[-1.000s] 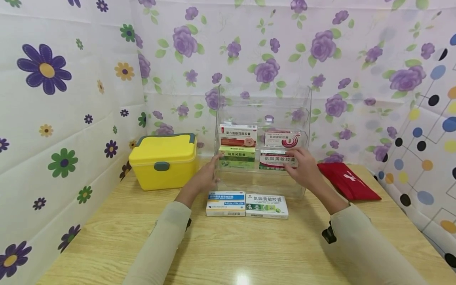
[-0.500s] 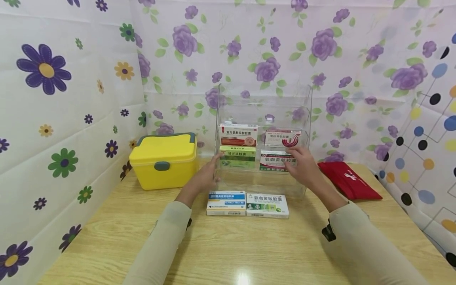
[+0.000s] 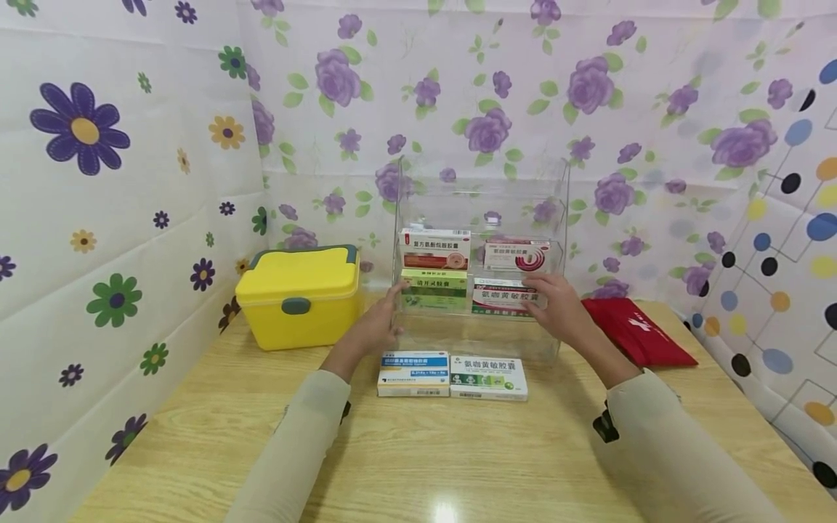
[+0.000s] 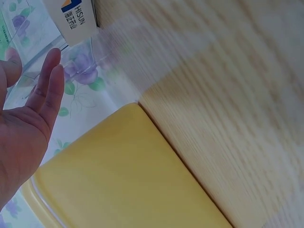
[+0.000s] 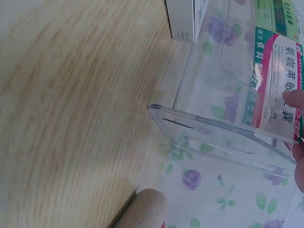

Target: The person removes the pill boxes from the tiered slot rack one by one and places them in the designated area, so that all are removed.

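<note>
A clear acrylic rack [image 3: 484, 332] stands against the back cloth. My right hand [image 3: 564, 309] pinches the right end of a white, red and green medicine box [image 3: 500, 296] in its lower occupied tier. In the right wrist view the thumb [image 5: 293, 99] lies on that box's front. Beside it sits a green medicine box [image 3: 434, 290]. One tier higher are a white and red medicine box [image 3: 435, 249] and a white box with a red swirl [image 3: 516, 256]. My left hand [image 3: 373, 327] touches the rack's left side with its fingers extended.
A blue and white medicine box [image 3: 413, 373] and a white and green one [image 3: 488, 377] lie side by side in front of the rack. A yellow lidded case [image 3: 299, 298] stands at left. To the right lies a red pouch [image 3: 644, 334]. Patterned cloths [image 3: 340, 43] enclose the table.
The white, red and green box has shifted slightly left and down in its tier, with my right hand still on it. My left hand stays at the rack's side.
</note>
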Tool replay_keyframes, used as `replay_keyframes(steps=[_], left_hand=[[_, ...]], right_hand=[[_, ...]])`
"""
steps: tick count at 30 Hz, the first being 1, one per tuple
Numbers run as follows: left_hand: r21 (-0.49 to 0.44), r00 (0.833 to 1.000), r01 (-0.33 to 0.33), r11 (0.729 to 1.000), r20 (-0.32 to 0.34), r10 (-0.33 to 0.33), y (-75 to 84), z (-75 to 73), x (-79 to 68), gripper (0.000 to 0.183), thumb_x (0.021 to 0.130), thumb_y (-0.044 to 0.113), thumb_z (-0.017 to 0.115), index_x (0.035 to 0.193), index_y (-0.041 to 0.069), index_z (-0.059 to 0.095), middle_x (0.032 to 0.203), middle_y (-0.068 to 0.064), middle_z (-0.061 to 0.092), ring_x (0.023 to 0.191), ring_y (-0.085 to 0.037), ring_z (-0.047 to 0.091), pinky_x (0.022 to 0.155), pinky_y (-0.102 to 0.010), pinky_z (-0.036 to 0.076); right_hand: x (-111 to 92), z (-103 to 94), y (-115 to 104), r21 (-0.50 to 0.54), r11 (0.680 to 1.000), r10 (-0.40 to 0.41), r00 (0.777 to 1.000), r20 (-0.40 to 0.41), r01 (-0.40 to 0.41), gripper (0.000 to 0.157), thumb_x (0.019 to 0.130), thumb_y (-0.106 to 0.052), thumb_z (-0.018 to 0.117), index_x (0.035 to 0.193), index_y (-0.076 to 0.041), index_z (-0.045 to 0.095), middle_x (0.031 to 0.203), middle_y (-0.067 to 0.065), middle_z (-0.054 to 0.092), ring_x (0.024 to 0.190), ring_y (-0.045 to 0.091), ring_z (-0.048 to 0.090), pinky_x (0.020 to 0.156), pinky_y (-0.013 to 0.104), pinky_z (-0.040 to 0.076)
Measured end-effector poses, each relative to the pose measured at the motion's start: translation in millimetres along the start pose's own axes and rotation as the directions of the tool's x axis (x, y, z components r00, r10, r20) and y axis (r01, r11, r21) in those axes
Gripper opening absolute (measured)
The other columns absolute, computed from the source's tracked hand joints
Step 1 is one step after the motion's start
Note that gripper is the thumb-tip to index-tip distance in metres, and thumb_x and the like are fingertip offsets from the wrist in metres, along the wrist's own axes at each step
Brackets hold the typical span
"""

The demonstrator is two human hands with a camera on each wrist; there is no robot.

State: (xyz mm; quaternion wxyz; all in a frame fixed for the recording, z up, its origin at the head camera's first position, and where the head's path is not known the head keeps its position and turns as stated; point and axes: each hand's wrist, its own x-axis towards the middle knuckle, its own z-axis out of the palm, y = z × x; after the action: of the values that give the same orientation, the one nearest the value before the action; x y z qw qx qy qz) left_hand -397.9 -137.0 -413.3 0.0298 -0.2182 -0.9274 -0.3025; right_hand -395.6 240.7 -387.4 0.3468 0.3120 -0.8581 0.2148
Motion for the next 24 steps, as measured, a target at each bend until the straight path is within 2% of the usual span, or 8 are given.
replay_keyframes(steps=[3, 9, 12, 17, 20, 24], left_hand=[[0.005, 1.000, 0.003, 1.000, -0.001, -0.003, -0.4, 0.2, -0.1, 0.106, 0.084, -0.006, 0.072, 0.153, 0.041, 0.007, 0.112, -0.018, 0.057, 0.072, -0.022, 0.052, 0.066, -0.033, 0.051], [0.032, 1.000, 0.022, 0.999, -0.010, -0.021, 0.2, -0.6, -0.2, 0.105, 0.085, -0.003, 0.073, 0.153, 0.042, 0.006, 0.137, -0.018, 0.049, 0.087, -0.025, 0.054, 0.079, -0.037, 0.053], [0.040, 1.000, 0.022, 0.999, -0.007, -0.022, 0.6, -0.8, 0.2, 0.104, 0.086, -0.002, 0.072, 0.153, 0.042, 0.006, 0.137, -0.019, 0.049, 0.090, -0.025, 0.054, 0.083, -0.039, 0.052], [0.018, 1.000, 0.010, 1.000, -0.008, -0.010, 0.1, -1.0, 0.2, 0.106, 0.085, -0.006, 0.071, 0.153, 0.042, 0.006, 0.134, -0.020, 0.050, 0.079, -0.025, 0.053, 0.074, -0.036, 0.052], [0.012, 1.000, 0.009, 1.000, -0.010, -0.009, -0.5, -0.5, 0.3, 0.106, 0.085, -0.006, 0.071, 0.153, 0.043, 0.006, 0.138, -0.020, 0.048, 0.079, -0.025, 0.053, 0.072, -0.035, 0.052], [0.016, 1.000, 0.012, 1.000, -0.001, -0.012, -0.9, 0.2, 0.1, 0.105, 0.086, -0.004, 0.071, 0.152, 0.045, 0.006, 0.142, -0.020, 0.046, 0.087, -0.025, 0.054, 0.076, -0.035, 0.052]], right_hand=[[0.0, 0.6, -0.7, 0.010, 1.000, -0.005, 1.000, -0.018, 0.005, 0.038, 0.072, 0.004, 0.084, 0.108, 0.005, 0.071, 0.112, 0.022, 0.067, 0.101, 0.042, 0.058, 0.087, 0.054, 0.048], [1.1, 3.3, -0.6, 0.020, 1.000, -0.011, 0.998, -0.056, 0.012, 0.036, 0.071, 0.009, 0.082, 0.106, 0.004, 0.072, 0.110, 0.021, 0.069, 0.098, 0.042, 0.058, 0.086, 0.054, 0.047], [1.4, 3.6, -0.7, 0.015, 1.000, -0.015, 0.998, -0.065, 0.016, 0.035, 0.071, 0.009, 0.083, 0.105, 0.004, 0.073, 0.108, 0.021, 0.069, 0.096, 0.042, 0.058, 0.084, 0.054, 0.047], [2.4, 3.5, -4.5, 0.012, 1.000, -0.010, 0.999, -0.050, 0.010, 0.032, 0.074, 0.007, 0.081, 0.105, 0.002, 0.074, 0.110, 0.019, 0.069, 0.097, 0.041, 0.057, 0.085, 0.053, 0.046], [2.5, 3.3, -6.6, 0.015, 1.000, 0.004, 0.999, -0.039, -0.003, 0.031, 0.076, 0.007, 0.080, 0.106, 0.000, 0.074, 0.112, 0.017, 0.069, 0.097, 0.039, 0.057, 0.085, 0.052, 0.048], [1.4, 3.5, -7.0, 0.028, 1.000, 0.008, 0.999, -0.041, -0.007, 0.029, 0.077, 0.009, 0.079, 0.104, -0.001, 0.074, 0.110, 0.016, 0.069, 0.096, 0.038, 0.059, 0.084, 0.052, 0.049]])
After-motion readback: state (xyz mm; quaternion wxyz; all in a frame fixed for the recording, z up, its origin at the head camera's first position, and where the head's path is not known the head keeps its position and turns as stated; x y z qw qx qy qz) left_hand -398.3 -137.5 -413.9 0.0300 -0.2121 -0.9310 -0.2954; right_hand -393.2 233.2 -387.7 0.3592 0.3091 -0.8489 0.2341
